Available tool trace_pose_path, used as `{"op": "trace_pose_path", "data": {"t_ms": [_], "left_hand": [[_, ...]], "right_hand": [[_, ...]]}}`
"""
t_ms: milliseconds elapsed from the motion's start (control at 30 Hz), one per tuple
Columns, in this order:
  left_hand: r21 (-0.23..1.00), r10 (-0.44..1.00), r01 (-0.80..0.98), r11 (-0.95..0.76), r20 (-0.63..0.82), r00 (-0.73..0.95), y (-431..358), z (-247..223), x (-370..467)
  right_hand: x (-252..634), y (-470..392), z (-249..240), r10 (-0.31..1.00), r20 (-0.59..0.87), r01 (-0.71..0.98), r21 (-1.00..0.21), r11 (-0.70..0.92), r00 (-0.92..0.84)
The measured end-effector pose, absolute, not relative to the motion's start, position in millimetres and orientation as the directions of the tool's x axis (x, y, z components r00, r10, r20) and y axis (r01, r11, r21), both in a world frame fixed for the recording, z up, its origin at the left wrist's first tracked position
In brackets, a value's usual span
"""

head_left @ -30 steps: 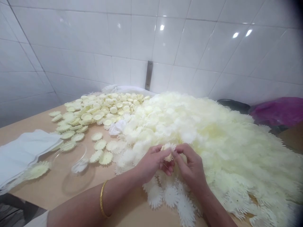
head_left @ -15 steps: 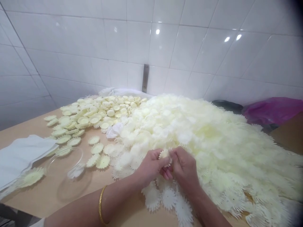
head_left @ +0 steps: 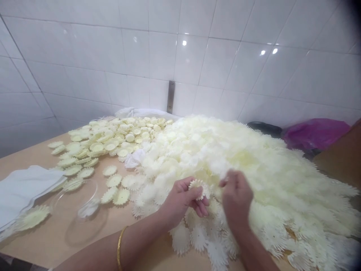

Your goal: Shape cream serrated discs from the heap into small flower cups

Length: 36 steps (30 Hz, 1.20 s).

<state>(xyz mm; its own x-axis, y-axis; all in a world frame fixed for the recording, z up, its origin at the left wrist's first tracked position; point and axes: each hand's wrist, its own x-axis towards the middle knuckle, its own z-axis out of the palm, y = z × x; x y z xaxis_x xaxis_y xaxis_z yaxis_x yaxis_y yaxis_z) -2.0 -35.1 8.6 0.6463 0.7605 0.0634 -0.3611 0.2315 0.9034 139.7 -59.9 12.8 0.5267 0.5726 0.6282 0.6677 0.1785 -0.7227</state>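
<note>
A small cream disc with a scalloped, petal-like edge (head_left: 199, 187) is pinched between the thumb and fingers of my left hand (head_left: 184, 196). To its right and apart from it, my right hand (head_left: 237, 195) is raised over the pile with its fingers curled together. Motion blurs those fingertips, and anything in them is too small to make out. Beneath and behind both hands spreads a large heap of pale, thin fringed petal pieces (head_left: 270, 180). Several more of these pieces (head_left: 201, 239) lie on the table just below my hands.
Thicker yellowish scalloped discs (head_left: 113, 139) lie heaped at the back left of the wooden table (head_left: 113, 237). White sheets (head_left: 25, 192) and a clear round dish (head_left: 93, 192) lie at left. Behind stands a tiled wall (head_left: 93, 49), with a magenta plastic bag (head_left: 314, 131) at right.
My right hand has pulled away to the right from the disc, which both hands were touching before. My left hand still pinches it in about the same place.
</note>
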Motion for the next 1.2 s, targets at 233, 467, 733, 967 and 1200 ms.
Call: {"op": "trace_pose_path", "data": {"t_ms": [233, 467, 733, 967, 1200], "left_hand": [[0.912, 0.778, -0.301, 0.279, -0.031, 0.628, -25.7, 4.0, -5.5], [0.934, 0.818, -0.231, 0.271, -0.098, 0.567, -26.6, 2.5, -2.0], [0.957, 0.852, -0.157, 0.245, -0.135, 0.506, -28.7, -2.1, -3.2], [0.889, 0.737, -0.207, 0.408, -0.187, 0.65, -26.3, 2.9, -2.6], [0.881, 0.765, -0.269, 0.389, -0.146, 0.628, -27.4, 5.6, -2.7]], "right_hand": [[156.4, -50.8, 6.3, 0.5, 0.8, 0.852, -0.481, 0.206, 0.331], [143.0, -58.4, 8.7, 0.534, 0.834, 0.809, -0.405, 0.426, 0.137], [127.7, -65.4, 10.3, 0.767, 0.635, 0.586, -0.589, 0.556, -0.09], [127.3, -64.0, 6.5, 0.802, 0.595, 0.568, -0.644, 0.513, -0.049], [131.7, -62.7, 9.6, 0.81, 0.586, 0.56, -0.671, 0.485, 0.001]]}}
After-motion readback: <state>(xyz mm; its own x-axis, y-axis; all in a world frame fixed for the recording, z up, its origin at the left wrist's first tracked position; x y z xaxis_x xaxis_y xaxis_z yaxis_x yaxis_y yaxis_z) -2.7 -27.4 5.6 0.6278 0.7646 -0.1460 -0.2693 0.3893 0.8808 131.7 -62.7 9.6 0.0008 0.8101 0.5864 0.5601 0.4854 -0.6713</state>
